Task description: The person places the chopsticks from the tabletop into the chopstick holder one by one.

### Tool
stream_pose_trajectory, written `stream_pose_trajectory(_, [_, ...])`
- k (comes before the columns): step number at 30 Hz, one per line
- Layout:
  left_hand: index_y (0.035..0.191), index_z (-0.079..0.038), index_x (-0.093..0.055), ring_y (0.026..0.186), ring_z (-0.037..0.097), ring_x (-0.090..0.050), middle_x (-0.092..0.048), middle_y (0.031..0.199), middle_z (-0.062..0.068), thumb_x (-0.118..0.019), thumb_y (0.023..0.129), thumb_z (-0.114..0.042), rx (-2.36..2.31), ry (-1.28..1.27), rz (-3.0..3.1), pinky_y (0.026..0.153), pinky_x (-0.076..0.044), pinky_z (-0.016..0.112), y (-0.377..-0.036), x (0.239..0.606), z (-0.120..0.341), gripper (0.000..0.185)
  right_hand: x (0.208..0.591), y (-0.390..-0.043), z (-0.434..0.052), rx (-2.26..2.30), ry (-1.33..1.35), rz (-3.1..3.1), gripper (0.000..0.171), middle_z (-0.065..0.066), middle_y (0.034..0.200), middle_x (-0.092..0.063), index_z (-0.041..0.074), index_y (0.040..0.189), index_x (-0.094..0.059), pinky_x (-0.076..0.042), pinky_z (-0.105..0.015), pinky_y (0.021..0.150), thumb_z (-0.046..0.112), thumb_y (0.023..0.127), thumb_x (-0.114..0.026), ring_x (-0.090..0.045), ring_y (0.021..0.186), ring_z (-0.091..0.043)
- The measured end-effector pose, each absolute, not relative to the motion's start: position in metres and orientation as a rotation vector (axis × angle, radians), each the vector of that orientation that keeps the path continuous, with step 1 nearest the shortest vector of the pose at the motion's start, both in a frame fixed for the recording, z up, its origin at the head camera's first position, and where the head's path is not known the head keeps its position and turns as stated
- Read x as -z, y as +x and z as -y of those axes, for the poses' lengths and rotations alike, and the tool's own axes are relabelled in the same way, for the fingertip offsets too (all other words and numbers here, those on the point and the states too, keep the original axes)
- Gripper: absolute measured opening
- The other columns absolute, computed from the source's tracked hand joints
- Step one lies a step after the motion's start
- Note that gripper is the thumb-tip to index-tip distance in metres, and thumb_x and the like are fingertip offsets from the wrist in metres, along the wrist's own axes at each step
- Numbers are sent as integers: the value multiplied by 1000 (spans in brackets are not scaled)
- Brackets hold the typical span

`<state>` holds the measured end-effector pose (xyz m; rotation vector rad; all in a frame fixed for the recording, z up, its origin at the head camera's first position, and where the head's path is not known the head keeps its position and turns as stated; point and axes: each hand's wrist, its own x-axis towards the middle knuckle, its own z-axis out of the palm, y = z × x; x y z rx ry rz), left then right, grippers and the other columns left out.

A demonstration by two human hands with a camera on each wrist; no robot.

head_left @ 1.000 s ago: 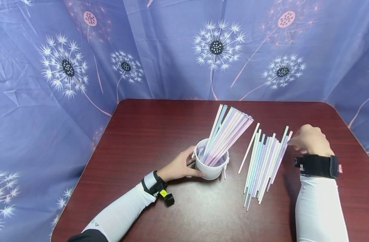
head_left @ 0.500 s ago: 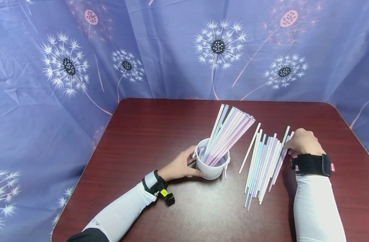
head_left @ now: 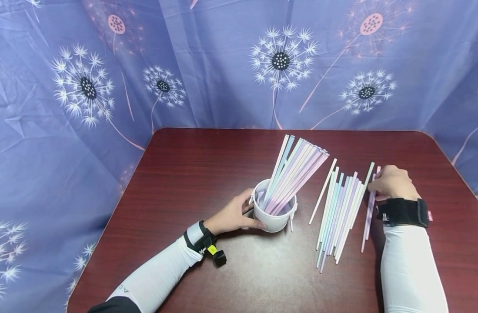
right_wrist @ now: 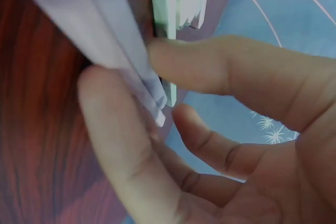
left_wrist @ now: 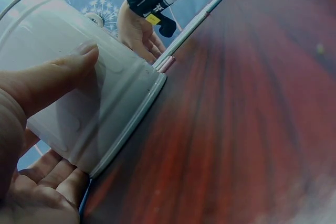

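In the head view my left hand holds a small white bucket at its left side. The left wrist view has the thumb on the wall and other fingers round the base. A tilted bundle of thin pastel sticks stands in the bucket. At the right, my right hand pinches two sticks, pink and lilac, near their far ends. The right wrist view shows this lilac pair between thumb and forefinger. Several loose sticks lie side by side on the table to its left.
A single whitish stick lies slightly apart, between the bucket and the row. The dark red wooden table has rounded far corners. Blue cloth with dandelion prints hangs behind it and along the left side.
My right hand has moved slightly left and closed on the pink and lilac sticks. These two have shifted right, away from the row. The left hand and bucket stay put.
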<state>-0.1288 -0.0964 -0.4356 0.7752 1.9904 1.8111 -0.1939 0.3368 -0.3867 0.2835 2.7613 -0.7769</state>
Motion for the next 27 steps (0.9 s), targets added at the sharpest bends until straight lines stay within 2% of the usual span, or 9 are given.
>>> stream_pose_trajectory(5, [149,-10,-34,137,17,-41,-42,148,7,-84,70,6,-1816,768,-1986,116,-32,32,-129,435,96,95,389,-197,-341,846,257,-2684,43,-19,80,-64,-8,106,-50,-58,-42,57,14,77,-72,-71,62,-27])
stream_pose_trajectory(12, [150,-10,-34,137,16,-40,-42,149,6,-84,70,6,-1821,750,-1977,116,-32,31,-129,436,96,96,387,-199,-343,822,232,-2678,45,-8,71,-68,-8,105,-51,-55,-35,56,13,74,-75,-70,63,-22])
stream_pose_trajectory(19, [149,-10,-35,137,16,-41,-43,147,6,-84,70,4,-1806,756,-1999,115,-33,29,-129,437,96,94,380,-196,-342,811,197,-2739,44,-8,68,-71,-6,107,-55,-52,-31,55,13,73,-75,-72,64,-23])
stream_pose_trajectory(25, [149,-18,-35,137,13,-41,-43,148,1,-86,70,0,-1805,792,-2008,115,-33,27,-137,456,96,95,378,-194,-342,728,256,-2807,38,-8,65,-70,-3,104,-58,-49,-35,52,14,72,-72,-69,61,-22])
stream_pose_trajectory(27, [148,-20,-36,137,13,-41,-43,147,-1,-87,70,-2,-1804,800,-2009,114,-33,27,-139,461,97,96,379,-192,-345,693,317,-2819,38,-12,70,-69,-3,102,-60,-50,-39,50,16,72,-73,-68,65,-28])
